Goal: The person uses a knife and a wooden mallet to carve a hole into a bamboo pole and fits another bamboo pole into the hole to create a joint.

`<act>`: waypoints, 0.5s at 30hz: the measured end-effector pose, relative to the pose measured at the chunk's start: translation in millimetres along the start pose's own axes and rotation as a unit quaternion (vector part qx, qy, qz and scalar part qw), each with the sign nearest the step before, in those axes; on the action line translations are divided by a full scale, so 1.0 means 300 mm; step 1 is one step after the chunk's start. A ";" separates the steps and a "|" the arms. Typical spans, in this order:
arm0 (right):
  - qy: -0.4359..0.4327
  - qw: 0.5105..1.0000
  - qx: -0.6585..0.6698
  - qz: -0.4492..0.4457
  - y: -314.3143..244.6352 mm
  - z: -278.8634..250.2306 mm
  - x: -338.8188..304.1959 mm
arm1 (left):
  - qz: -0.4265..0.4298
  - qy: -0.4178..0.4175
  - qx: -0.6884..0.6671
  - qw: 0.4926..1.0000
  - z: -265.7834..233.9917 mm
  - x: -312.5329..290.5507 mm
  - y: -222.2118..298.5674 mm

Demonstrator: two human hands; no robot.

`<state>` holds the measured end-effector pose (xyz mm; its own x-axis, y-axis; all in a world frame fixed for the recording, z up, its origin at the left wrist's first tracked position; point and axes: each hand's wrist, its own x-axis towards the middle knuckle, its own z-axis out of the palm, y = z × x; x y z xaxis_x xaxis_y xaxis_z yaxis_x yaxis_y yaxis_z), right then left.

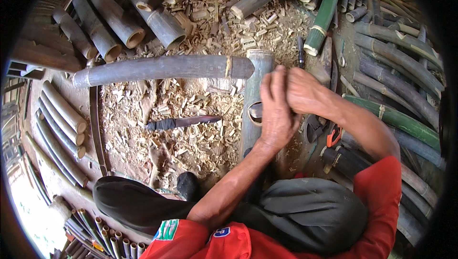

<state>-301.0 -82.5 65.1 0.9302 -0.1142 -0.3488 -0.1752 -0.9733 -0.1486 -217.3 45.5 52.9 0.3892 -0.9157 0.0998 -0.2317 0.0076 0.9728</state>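
Pale chips (205, 144) lie beside a holed bamboo tube (258, 80) pointing forward; left hand (278, 111), half-bent, is nearer, at its right edge; right hand (305, 91) curls alongside, any hold unclear.

A low litter of wood chips (124, 137) leaves a hand room to pass between a long bamboo pole (157, 69) and a dark knife (186, 122) on the ground (293, 156). The pole bars the way toward the far edge; a holed bamboo tube (249, 132) and two hands (276, 111) block passage rightward. Thick tubes (109, 18) crowd the far left corner, stacked bamboo lengths (400, 92) the right edge.
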 end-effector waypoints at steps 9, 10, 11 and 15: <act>-0.195 0.851 0.453 0.179 -0.058 0.087 -0.239 | -0.145 -0.295 0.066 0.942 0.031 -0.011 0.100; -0.200 0.819 0.500 0.197 -0.065 0.106 -0.239 | -0.148 -0.338 0.080 0.926 0.023 -0.005 0.100; -0.184 0.777 0.553 0.236 -0.104 0.157 -0.281 | -0.143 -0.383 0.089 0.908 0.024 0.001 0.105; -0.350 0.709 0.275 0.547 -0.420 0.531 -0.145 | -0.081 -0.631 0.143 0.758 0.000 0.029 0.074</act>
<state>-370.8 76.7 -48.4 -0.2132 -0.4259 -0.8793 -0.9468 -0.1320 0.2935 -219.1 37.8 75.4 -0.6889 -0.5509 -0.4711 -0.5256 -0.0680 0.8480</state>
